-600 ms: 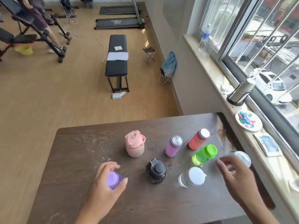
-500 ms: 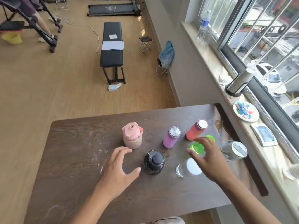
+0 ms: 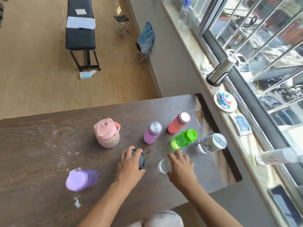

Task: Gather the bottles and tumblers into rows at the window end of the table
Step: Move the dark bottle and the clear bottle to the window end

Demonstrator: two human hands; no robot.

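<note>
On the dark wooden table [image 3: 41,141] stand several containers. My left hand [image 3: 129,166] is closed over the top of the black bottle [image 3: 141,161]. My right hand [image 3: 181,167] covers the lid of the clear tumbler [image 3: 161,166]. A lilac tumbler [image 3: 81,179] stands alone at the near left. Further back are a pink jug [image 3: 107,135], a purple flask [image 3: 152,132] and a coral flask [image 3: 178,122]. The green bottle [image 3: 184,139] and a clear grey-lidded tumbler [image 3: 211,142] stand nearest the window.
The windowsill [image 3: 246,145] on the right carries a plate of coloured clips [image 3: 225,101], a paper-roll holder [image 3: 219,72], a card and plastic water bottles [image 3: 185,13]. A black bench [image 3: 80,35] and two folding stools stand on the floor beyond the table.
My left hand left the lilac tumbler and moved right onto the black bottle. My right hand came back from the grey-lidded tumbler, past the green bottle, down onto the clear tumbler.
</note>
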